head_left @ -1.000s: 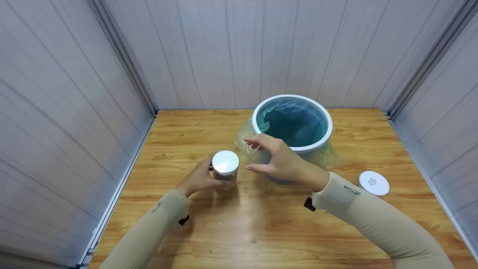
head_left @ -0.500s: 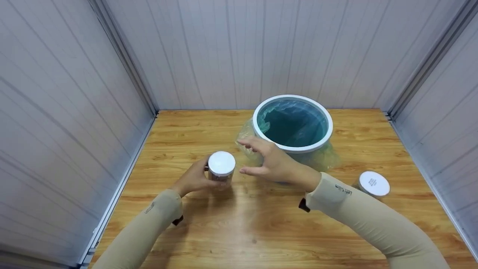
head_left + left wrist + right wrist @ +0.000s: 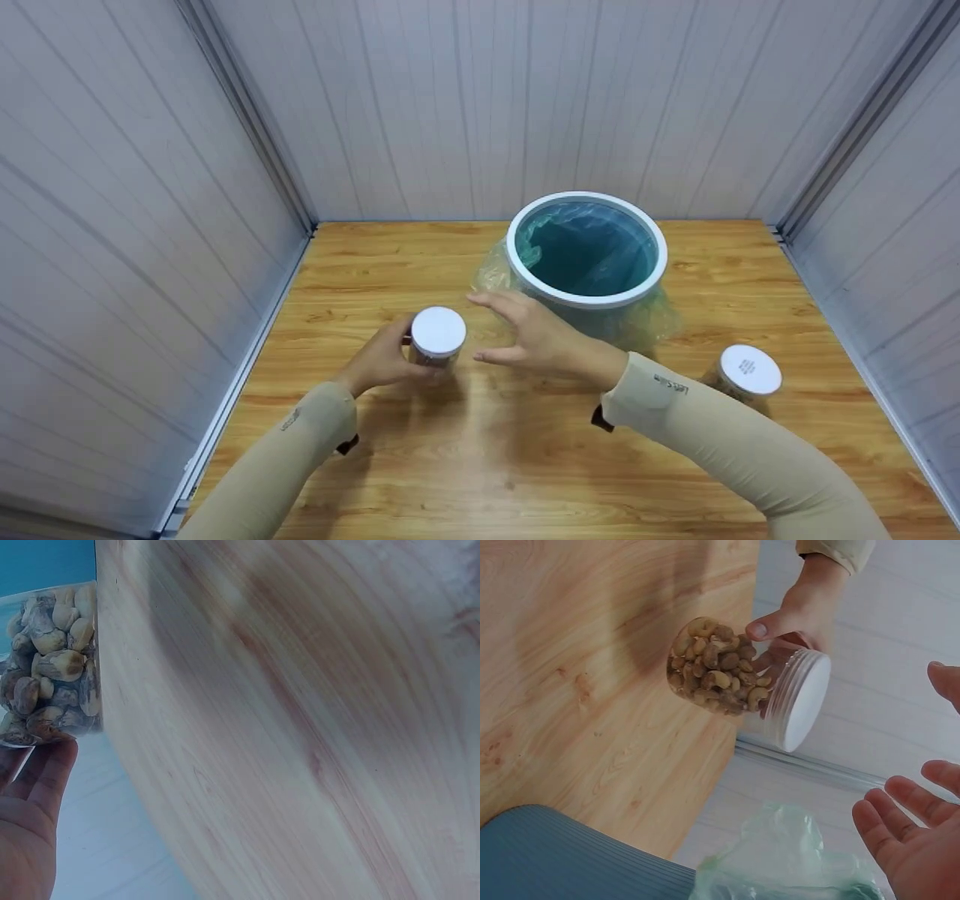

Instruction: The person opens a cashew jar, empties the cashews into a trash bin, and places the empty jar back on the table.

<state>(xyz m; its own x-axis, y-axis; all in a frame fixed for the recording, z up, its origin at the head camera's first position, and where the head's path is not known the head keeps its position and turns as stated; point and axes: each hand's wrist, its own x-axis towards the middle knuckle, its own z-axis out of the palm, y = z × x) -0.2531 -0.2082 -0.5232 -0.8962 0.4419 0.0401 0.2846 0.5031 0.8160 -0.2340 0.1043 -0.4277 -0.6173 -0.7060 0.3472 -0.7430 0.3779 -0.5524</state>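
Note:
A clear jar of cashew nuts with a white lid is in my left hand, whose thumb and fingers curl round its side. Its lid is on and faces up in the head view. Whether the jar's base touches the table, I cannot tell. The left wrist view shows the nuts close up through the wall, above my fingertips. My right hand hovers to the right of the jar with thumb and fingers spread apart, holding nothing. It lies in front of a lined bin.
Green plastic liner hangs over the bin's white rim, and the ribbed blue wall shows in the right wrist view. A second white-lidded jar stands at the right, beside my right forearm. Pale panel walls enclose the wooden table.
My left hand has carried the jar a little to the left. My right hand has drifted left and slightly toward me, off the bin's rim in the head view. The bin stays put.

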